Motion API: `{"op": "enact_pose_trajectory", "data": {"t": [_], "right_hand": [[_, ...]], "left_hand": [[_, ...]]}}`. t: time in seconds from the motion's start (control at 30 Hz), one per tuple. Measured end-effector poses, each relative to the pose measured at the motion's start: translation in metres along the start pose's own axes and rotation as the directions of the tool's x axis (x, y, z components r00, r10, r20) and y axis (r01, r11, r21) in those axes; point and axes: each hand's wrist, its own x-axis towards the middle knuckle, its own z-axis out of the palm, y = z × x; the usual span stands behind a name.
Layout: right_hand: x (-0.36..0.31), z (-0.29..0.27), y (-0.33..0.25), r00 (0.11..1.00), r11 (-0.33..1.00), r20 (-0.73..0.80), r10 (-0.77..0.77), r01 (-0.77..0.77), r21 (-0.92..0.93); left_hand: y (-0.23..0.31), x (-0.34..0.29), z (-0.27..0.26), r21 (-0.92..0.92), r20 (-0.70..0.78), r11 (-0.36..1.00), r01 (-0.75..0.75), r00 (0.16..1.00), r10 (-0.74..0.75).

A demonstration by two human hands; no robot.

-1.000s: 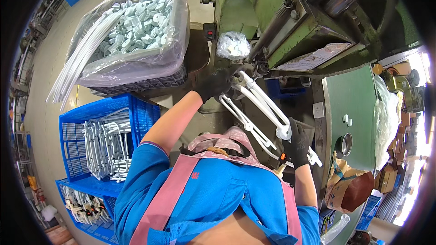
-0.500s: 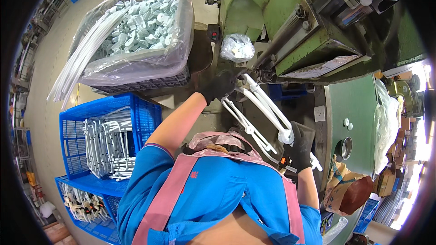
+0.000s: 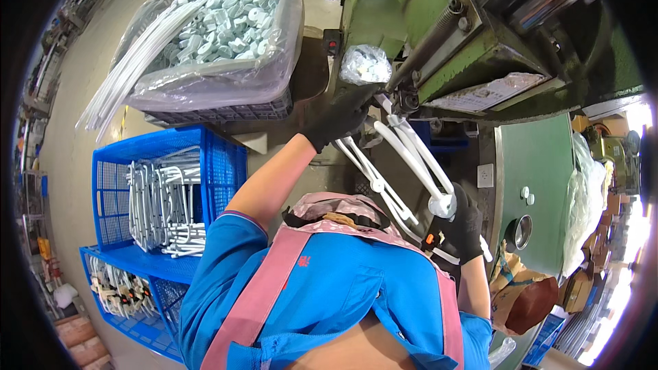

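Note:
A white jointed frame of tubes (image 3: 410, 154) slants between my two black-gloved hands, below a green machine (image 3: 510, 58). My left hand (image 3: 343, 118) is closed at the frame's far end, close under the machine's metal head (image 3: 407, 101); its fingertips are partly hidden. Near the round white joint (image 3: 442, 205), my right hand (image 3: 462, 225) grips the lower end. A small orange-and-black part (image 3: 430, 239) shows beside that hand. Thinner white tubes with a pivot (image 3: 376, 186) hang on the side nearer my body.
A plastic-lined crate (image 3: 212, 89) of pale plastic pieces (image 3: 229, 24) stands at the far left, long white strips (image 3: 147, 55) over its edge. Blue baskets (image 3: 225, 192) hold white tube frames. A clear bag (image 3: 365, 64) lies by the machine. At right are a green table (image 3: 531, 164) and metal bowl (image 3: 522, 231).
My left hand and the far end of the frame have moved slightly away from my body, closer under the machine's head. My right hand keeps its grip. The whole view has shifted a little.

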Motion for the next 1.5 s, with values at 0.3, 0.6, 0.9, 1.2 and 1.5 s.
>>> {"op": "enact_pose_trajectory", "data": {"t": [0.3,0.6,0.9,1.2,1.5], "right_hand": [[0.021,0.035,0.012,0.889,0.911,0.202,-0.410,0.388,0.142],[0.009,0.061,-0.018,0.196,0.373,0.406,-0.893,0.827,0.421],[-0.082,0.076,-0.078,-0.320,-0.266,0.023,-0.947,0.825,0.499],[-0.312,0.119,-0.151,-0.486,0.667,0.595,-0.640,0.034,0.745],[-0.489,0.114,-0.321,-0.502,0.625,0.426,-0.753,-0.341,0.702]], "left_hand": [[0.084,-0.112,-0.012,0.528,-0.289,0.847,0.063,0.951,0.110],[0.155,-0.291,0.166,0.654,-0.354,0.627,0.423,0.904,-0.240],[0.297,-0.390,0.290,-0.082,-0.551,0.250,0.965,0.165,-0.818],[0.375,-0.514,0.370,-0.643,-0.753,0.295,0.706,-0.515,-0.410],[0.486,-0.586,0.351,-0.376,-0.880,0.846,0.379,-0.432,-0.197]]}}
